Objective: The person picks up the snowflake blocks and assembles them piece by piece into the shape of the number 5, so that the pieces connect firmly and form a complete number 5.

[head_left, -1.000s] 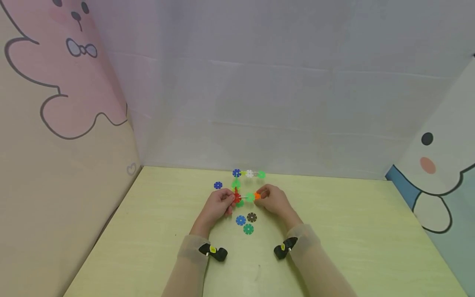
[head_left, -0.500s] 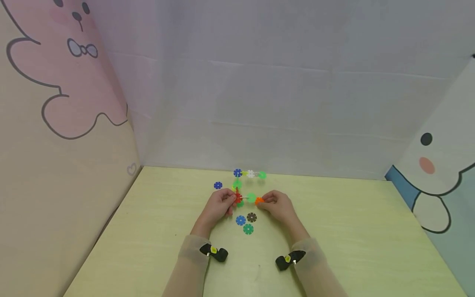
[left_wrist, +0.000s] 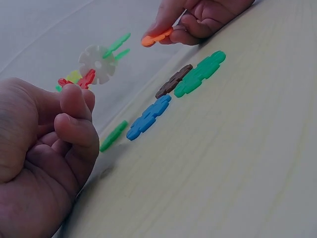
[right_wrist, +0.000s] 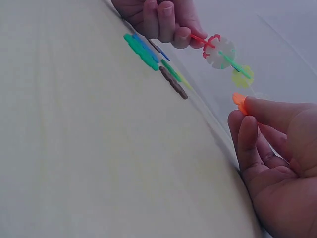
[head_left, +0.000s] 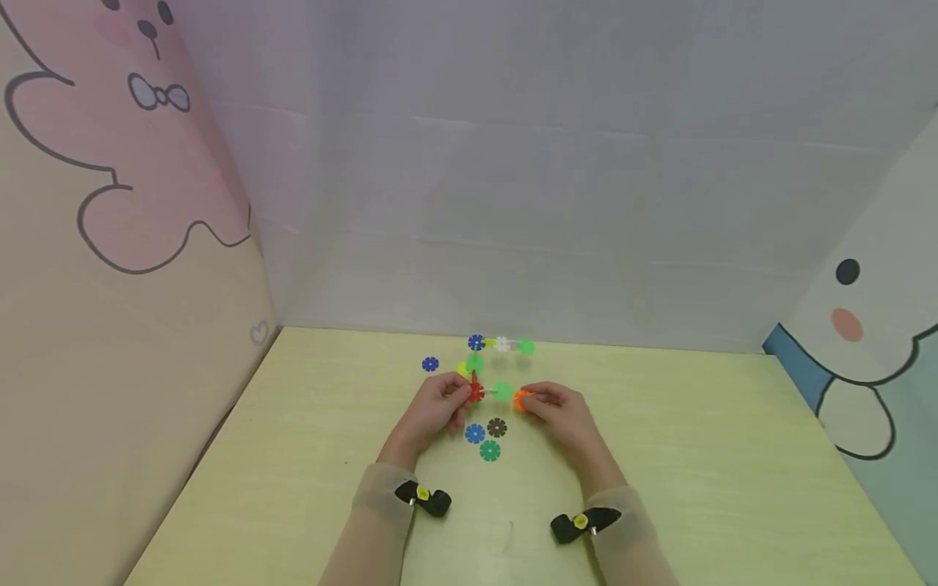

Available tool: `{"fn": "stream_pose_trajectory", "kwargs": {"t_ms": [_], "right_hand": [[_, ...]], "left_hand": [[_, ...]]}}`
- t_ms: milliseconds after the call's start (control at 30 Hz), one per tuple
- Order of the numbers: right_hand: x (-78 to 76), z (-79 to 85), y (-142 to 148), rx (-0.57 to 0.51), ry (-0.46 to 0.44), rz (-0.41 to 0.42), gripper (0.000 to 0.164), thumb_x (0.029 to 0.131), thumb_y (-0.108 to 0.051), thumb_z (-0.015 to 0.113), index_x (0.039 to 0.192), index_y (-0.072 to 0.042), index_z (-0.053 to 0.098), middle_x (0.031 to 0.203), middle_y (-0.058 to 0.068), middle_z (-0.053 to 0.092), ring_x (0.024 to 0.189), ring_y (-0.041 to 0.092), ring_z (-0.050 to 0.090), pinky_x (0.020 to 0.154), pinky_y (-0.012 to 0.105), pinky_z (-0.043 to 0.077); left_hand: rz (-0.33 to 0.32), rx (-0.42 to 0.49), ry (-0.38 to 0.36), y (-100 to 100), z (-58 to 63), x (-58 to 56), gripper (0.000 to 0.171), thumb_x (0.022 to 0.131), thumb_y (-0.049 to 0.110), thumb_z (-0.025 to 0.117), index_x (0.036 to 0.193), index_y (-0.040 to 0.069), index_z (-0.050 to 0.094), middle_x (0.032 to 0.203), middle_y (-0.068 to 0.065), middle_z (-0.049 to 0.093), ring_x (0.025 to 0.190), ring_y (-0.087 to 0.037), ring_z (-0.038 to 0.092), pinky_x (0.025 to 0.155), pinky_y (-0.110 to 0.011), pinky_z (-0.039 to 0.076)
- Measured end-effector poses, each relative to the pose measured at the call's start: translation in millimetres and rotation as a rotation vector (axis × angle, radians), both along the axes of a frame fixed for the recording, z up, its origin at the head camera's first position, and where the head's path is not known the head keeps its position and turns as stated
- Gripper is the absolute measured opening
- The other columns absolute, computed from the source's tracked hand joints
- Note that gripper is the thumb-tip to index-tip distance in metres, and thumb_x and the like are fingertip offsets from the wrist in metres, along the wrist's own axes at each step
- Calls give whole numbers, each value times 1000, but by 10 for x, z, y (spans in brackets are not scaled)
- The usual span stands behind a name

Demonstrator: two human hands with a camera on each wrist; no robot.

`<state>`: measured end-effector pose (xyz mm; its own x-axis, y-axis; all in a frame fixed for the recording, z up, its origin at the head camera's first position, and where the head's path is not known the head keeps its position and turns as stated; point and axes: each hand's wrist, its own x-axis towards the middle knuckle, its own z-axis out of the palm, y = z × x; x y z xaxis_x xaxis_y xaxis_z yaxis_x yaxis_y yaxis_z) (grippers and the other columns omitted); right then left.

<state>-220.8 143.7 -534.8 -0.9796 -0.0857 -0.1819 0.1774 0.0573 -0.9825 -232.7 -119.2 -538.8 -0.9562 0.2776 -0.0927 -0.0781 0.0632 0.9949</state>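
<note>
Where the two sleeves [head_left: 632,533] come in, a black wrist camera [head_left: 437,504] sits on each forearm above the pale worktop [head_left: 733,456]. Just beyond, three notched plastic discs lie flat and close together: one teal disc [head_left: 490,451], one light blue disc [head_left: 475,434] and one brown disc [head_left: 497,427].

A little past them, the fingers of the left hand [head_left: 431,404] are curled, thumb and forefinger pinching a red disc [head_left: 476,393]. The fingers of the right hand [head_left: 560,411] grip one orange disc [head_left: 521,400] at the tips of thumb and forefinger. The left wrist view also shows one bright green disc [left_wrist: 114,136] on the worktop, near the left fingers.

Joined on to the right of the red disc are one white disc [left_wrist: 92,62] and one light green disc [head_left: 502,391]; the latter is between the two hands, just beside the orange disc but apart from it.

Past the left fingertips, the joined pieces run back through one green disc [head_left: 475,364] to one blue disc [head_left: 476,342], then right along a far row ending in a second light green one. One yellow disc [head_left: 464,370] shows beyond the left hand, and one loose dark blue disc [head_left: 430,364] lies farther left.
</note>
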Motion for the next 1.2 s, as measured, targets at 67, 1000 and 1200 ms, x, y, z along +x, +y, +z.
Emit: {"fn": "stream_pose_trajectory", "kwargs": {"t_ms": [67,1000,1200], "right_hand": [[6,-16,23,-35,7,-11,26,99,-2,79,124,4,76,100,9,79,86,20,73,76,27,60],[51,-17,27,-48,99,-83,22,97,4,80,117,8,74,105,14,79,90,17,78,83,25,63],[53,-14,32,-51,86,-78,22,97,4,80,117,8,73,106,15,79,92,19,77,83,25,63]], "left_hand": [[-13,-8,-2,-1,-2,4,15,112,8,62,106,-4,69,84,-9,67,58,-12,57,53,-26,50],[-24,-33,-9,33,40,63,19,114,16,61,105,1,68,88,-8,68,56,-13,53,51,-26,46],[-22,-31,-12,38,42,61,20,114,16,61,105,0,68,88,-8,68,55,-13,53,51,-26,46]]}}
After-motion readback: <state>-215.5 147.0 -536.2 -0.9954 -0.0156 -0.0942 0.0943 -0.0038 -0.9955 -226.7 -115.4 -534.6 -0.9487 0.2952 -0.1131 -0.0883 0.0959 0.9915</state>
